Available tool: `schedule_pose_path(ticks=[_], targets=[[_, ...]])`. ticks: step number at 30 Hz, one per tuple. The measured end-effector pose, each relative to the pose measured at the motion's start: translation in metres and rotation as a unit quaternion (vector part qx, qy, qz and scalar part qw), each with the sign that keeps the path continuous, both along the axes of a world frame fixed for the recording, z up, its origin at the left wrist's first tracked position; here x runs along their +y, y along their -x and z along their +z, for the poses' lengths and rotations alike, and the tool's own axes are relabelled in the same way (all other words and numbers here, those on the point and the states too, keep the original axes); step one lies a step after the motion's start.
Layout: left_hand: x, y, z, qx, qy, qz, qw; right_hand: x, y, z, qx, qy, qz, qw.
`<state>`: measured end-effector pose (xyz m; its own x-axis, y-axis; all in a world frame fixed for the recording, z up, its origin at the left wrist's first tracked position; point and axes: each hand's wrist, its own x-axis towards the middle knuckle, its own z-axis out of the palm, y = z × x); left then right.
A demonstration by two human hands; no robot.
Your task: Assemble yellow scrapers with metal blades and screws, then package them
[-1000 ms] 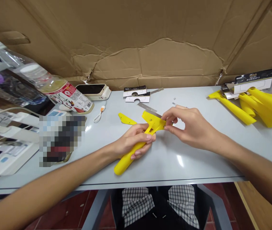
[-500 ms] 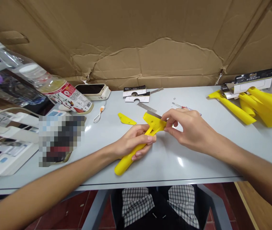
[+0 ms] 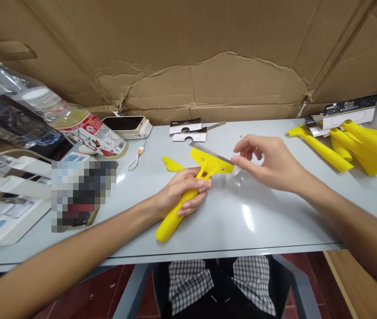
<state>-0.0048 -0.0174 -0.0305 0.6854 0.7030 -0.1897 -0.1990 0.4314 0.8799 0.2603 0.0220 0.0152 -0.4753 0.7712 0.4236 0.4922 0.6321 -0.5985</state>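
My left hand point(image 3: 188, 190) is wrapped round the neck of a yellow scraper point(image 3: 171, 219), whose handle end points down toward the table's front edge. Along the top of its wide head runs a metal blade point(image 3: 212, 153), and two screws show in the head. At the right end of the blade is my right hand point(image 3: 261, 159); its thumb and forefinger are apart, and I cannot tell whether the thumb touches the blade. Just left of the head lies a small yellow plate point(image 3: 172, 164), partly hidden behind my left hand. Tiny screws point(image 3: 241, 136) lie beyond my right hand.
More yellow scrapers point(image 3: 364, 148) with black-and-white card packaging point(image 3: 349, 113) lie at the right. Two small cards point(image 3: 188, 134) and a loose blade point(image 3: 216, 125) are at the back. A bottle point(image 3: 91, 133), phone point(image 3: 126, 126), short cable point(image 3: 136, 158) and power strips point(image 3: 15, 217) crowd the left.
The scraper has turned, so its whole head and blade now face up. My right hand has come off the head's right corner and shifted right and slightly up, its fingers loosening.
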Motion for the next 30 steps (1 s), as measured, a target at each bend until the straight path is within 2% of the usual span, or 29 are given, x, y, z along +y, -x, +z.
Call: schedule_pose_path(ticks=[2, 5, 8, 13, 23, 30], targets=[[0.003, 0.001, 0.003, -0.021, 0.008, 0.03, 0.999, 0.009, -0.008, 0.005, -0.028, -0.035, -0.038, 0.998], [0.007, 0.002, 0.01, -0.054, 0.023, 0.102, 0.993, 0.023, -0.023, 0.006, -0.136, -0.08, -0.093, 0.983], [0.009, 0.001, 0.014, -0.071, 0.042, 0.14, 0.987, 0.038, -0.034, -0.001, -0.228, -0.056, -0.099, 0.967], [0.007, -0.003, 0.01, -0.072, 0.048, 0.134, 0.987, 0.054, -0.041, -0.016, -0.244, -0.036, -0.085, 0.965], [0.006, -0.002, 0.011, -0.056, 0.033, 0.133, 0.989, 0.062, -0.051, -0.017, -0.324, 0.024, -0.08, 0.942], [0.005, -0.001, 0.008, -0.045, 0.019, 0.123, 0.991, 0.067, -0.052, -0.022, -0.309, 0.029, -0.068, 0.948]])
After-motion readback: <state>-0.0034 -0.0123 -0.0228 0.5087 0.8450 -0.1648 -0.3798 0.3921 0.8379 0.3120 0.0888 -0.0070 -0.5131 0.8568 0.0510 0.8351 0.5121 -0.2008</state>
